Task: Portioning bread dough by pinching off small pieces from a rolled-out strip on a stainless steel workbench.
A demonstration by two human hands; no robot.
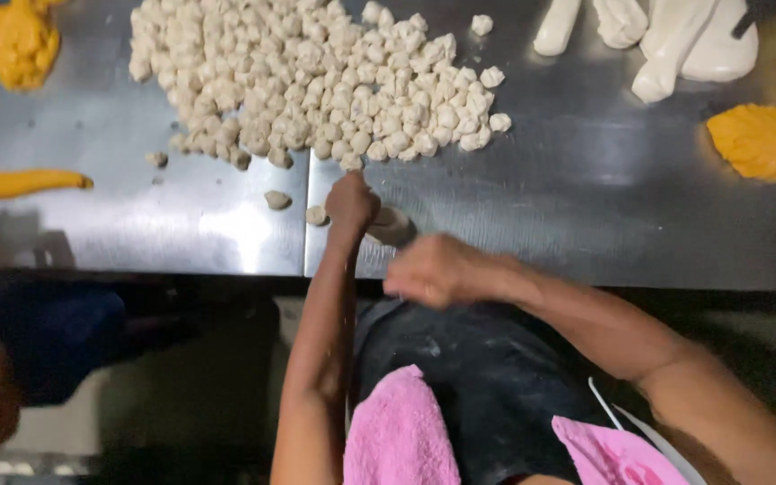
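Near the table's [541, 207] front edge, the left hand [350, 201] is closed on a dough piece [392, 224]. The right hand [435, 269] (curled, seemingly empty) hovers beside it, below the heap of dough pieces [316, 76].

Food-prep kitchen, steel worktable [586, 180], heaped dough pieces [316, 72], orange dough [759, 139]
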